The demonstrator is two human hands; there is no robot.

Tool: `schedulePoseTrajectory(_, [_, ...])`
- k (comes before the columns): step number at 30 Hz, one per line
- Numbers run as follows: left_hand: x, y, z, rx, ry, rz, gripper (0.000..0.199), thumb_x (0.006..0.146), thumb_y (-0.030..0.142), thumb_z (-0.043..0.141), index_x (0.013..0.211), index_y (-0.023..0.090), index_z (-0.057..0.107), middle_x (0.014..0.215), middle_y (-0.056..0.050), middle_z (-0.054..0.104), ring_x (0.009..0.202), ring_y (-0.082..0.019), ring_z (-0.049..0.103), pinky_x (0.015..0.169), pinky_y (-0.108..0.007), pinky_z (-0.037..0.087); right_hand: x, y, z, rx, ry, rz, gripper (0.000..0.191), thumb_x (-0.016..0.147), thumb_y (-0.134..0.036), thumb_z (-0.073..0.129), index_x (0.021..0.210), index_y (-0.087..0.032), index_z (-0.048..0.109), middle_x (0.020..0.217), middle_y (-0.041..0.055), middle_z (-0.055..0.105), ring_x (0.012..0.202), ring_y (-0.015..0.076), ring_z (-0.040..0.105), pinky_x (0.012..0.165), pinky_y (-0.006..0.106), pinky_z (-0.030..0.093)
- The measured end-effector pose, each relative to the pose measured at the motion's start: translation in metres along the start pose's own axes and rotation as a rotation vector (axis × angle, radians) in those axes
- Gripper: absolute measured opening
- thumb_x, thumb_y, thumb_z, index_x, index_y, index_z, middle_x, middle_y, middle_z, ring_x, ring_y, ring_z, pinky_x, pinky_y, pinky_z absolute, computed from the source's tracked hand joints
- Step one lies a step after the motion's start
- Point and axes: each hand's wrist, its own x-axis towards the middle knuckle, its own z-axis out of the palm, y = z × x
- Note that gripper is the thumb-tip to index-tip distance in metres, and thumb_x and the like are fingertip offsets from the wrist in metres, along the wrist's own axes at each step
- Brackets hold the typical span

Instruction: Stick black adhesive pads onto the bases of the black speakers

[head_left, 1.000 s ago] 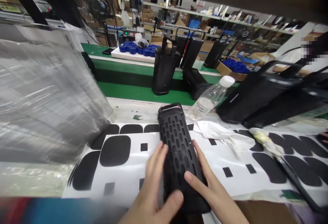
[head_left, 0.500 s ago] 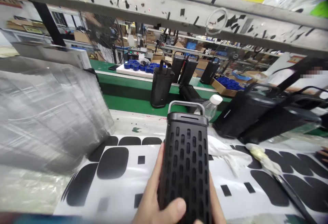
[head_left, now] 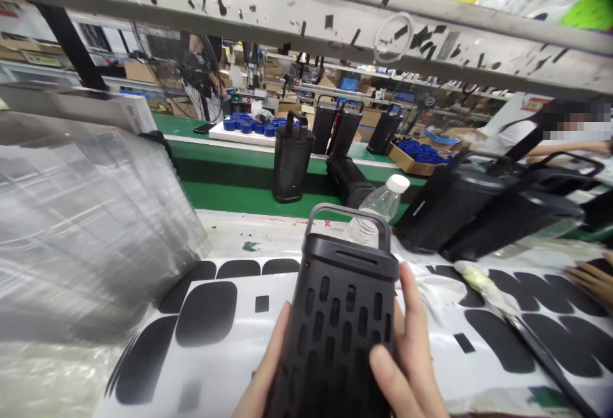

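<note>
A black perforated speaker housing [head_left: 338, 322] with a grey handle on top is held upright and tilted slightly, close to the camera. My left hand [head_left: 261, 373] grips its left side from below. My right hand [head_left: 407, 354] wraps its right side, thumb across the front grille. Under it lies a white sheet with black sticker shapes [head_left: 215, 316].
A clear water bottle [head_left: 378, 204] lies behind the housing. Several black speakers [head_left: 292, 159] stand or lie on the green conveyor [head_left: 230, 182]. Two large black speakers [head_left: 483, 207] lie at right. Stacked plastic bags [head_left: 81, 226] fill the left. Another person's hand [head_left: 591, 277] is at far right.
The housing went from lying flat on the sheet to being lifted upright and drawn closer to the camera; my right thumb has come across its front.
</note>
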Motion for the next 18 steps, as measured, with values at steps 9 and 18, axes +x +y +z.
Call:
schedulePoseTrajectory(9, [0.004,-0.008,-0.012,0.011,0.036,-0.007,0.049,0.099,0.051,0.047,0.134,0.019,0.062,0.143,-0.003,0.060,0.151,-0.029,0.019,0.126,-0.049,0.002,0.014,-0.008,0.023,0.053,0.110,0.081,0.072,0.097,-0.061,0.047,0.156,-0.038,0.014,0.167,0.0012,0.029,0.152,0.0242,0.029,0.127,0.052,0.016])
schedulePoseTrajectory(18, [-0.031,-0.021,0.000,0.229,0.149,0.122,0.085,0.095,0.050,0.057,0.160,0.027,0.007,0.167,0.000,0.024,0.155,-0.018,0.021,0.127,-0.030,0.023,-0.011,0.056,0.004,0.083,-0.200,0.193,0.087,0.083,-0.075,0.059,0.156,-0.036,0.031,0.155,0.0022,0.051,0.144,0.0285,0.044,0.117,0.046,0.041])
